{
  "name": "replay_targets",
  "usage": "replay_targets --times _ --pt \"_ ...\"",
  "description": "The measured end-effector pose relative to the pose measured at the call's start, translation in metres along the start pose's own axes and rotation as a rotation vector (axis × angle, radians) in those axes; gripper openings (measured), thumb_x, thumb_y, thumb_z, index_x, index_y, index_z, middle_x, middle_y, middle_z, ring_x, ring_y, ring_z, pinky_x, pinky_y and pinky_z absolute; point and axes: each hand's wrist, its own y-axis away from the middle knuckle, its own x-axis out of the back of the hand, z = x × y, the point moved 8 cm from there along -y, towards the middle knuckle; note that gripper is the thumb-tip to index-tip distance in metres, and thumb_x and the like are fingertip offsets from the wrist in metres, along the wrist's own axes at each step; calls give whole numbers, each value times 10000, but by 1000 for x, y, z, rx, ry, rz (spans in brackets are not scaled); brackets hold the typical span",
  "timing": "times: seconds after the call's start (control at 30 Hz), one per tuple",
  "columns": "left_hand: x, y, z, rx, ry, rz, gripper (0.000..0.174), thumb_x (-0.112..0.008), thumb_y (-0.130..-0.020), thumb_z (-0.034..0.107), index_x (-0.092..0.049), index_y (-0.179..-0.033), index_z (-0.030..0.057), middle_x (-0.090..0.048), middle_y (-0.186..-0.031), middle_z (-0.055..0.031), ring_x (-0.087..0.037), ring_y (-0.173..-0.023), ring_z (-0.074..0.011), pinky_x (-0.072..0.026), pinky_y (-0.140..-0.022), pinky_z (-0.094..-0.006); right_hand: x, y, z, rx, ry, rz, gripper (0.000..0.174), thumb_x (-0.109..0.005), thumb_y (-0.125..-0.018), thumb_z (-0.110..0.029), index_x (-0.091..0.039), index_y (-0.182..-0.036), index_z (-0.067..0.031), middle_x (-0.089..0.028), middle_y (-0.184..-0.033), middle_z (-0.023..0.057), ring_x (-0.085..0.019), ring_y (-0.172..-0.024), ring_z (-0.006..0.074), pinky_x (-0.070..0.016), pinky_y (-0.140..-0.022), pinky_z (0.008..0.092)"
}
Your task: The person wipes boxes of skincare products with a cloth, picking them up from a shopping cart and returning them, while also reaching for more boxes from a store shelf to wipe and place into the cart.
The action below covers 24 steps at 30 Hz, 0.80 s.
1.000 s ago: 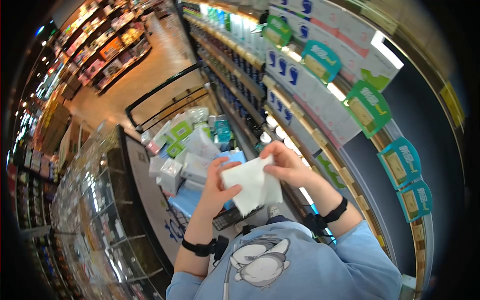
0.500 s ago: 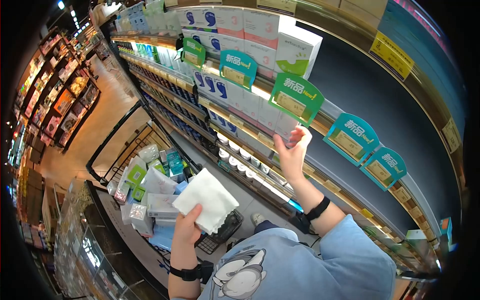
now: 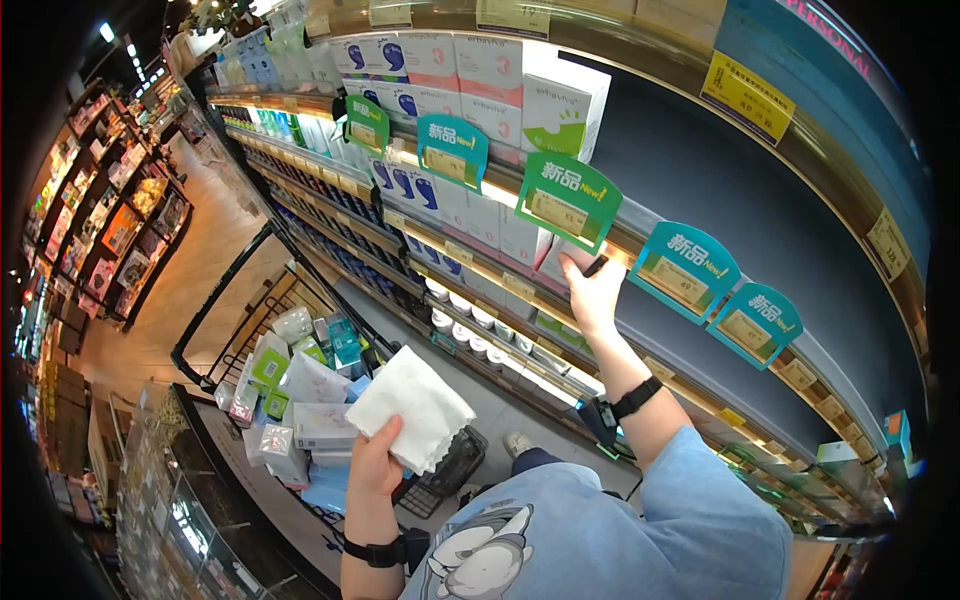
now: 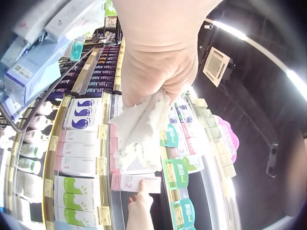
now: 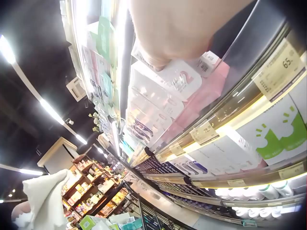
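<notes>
My left hand (image 3: 376, 462) grips a folded white cloth (image 3: 418, 405) by its near edge, thumb on top. The cloth has a ragged edge and hangs from the fingers in the left wrist view. My right hand (image 3: 597, 297) reaches into the shelf and holds a white and pink box (image 4: 144, 183) marked 2, its thumb on the front face. That box stands at the end of a row of similar boxes (image 5: 151, 103). A green price sign (image 3: 568, 203) hides part of the fingers in the head view.
A shopping cart (image 3: 222, 291) heaped with boxes and packets (image 3: 322, 425) stands at the left. Teal price signs (image 3: 686, 272) stick out along the shelf edge. White-capped bottles (image 3: 470, 335) fill a lower shelf. A glass-topped display (image 3: 190, 510) borders the cart.
The right hand has left the cloth and moved up and right to the box on the shelf. The left hand keeps the cloth, lower and further left. The view has turned toward the shelf.
</notes>
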Motion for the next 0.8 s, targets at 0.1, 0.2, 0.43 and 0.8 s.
replay_targets --times 0.1,0.2,0.43,0.8 --pt "0 -2 -2 13 14 13 462 -543 -872 11 -392 -1309 3 -507 -1261 -139 -526 -1141 -269 -454 -945 -400 4 3 7 -168 -274 -96 532 -753 -731 -154 -440 -1125 17 -577 -1020 146 -573 -922 205 -472 -790 326" --pt "-4 -4 -2 15 7 -14 474 -534 -873 4 -376 -1319 2 -494 -1274 -143 -516 -1153 -272 -447 -955 -403 11 4 27 -183 -420 -90 380 -750 -736 -119 -577 -1031 47 -650 -936 109 -613 -843 162 -484 -764 291" --pt "-5 -11 0 14 77 -23 462 -499 -896 39 -354 -1333 5 -476 -1293 -150 -503 -1170 -286 -438 -967 -420 58 12 1 -173 -299 -180 349 -755 -704 -42 -588 -1010 -28 -625 -959 53 -601 -890 145 -478 -786 283" --pt "-14 -15 13 -50 93 -67 484 -405 -978 303 -317 -1362 22 -434 -1352 -124 -446 -1234 -272 -379 -1016 -427 78 26 -41 345 11 -225 583 -775 -618 -12 -483 -1120 -58 -602 -982 102 -602 -904 264 -476 -804 371"
